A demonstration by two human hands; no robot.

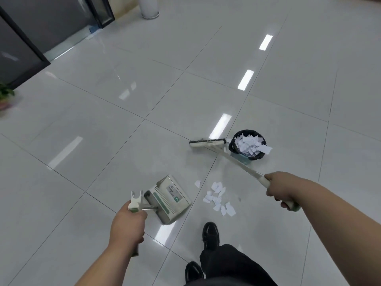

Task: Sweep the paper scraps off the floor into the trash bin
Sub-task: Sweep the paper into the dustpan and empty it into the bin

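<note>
While the left hand [126, 225] grips the dustpan [170, 198] handle, the right hand [281, 189] clasps the broom [207, 143]; paper scraps [218, 198] lie just right of the dustpan, trash bin [248, 144] beyond.

L hand [127, 225] grips dustpan [170, 198]; R hand [282, 189] grips broom [208, 143] beside full bin [248, 144]; scraps [218, 198] on floor.

White cylinder base [150, 9] at 12 o'clock. Dark glass door [24, 38] at 10, potted plant [6, 96] at 9.
</note>
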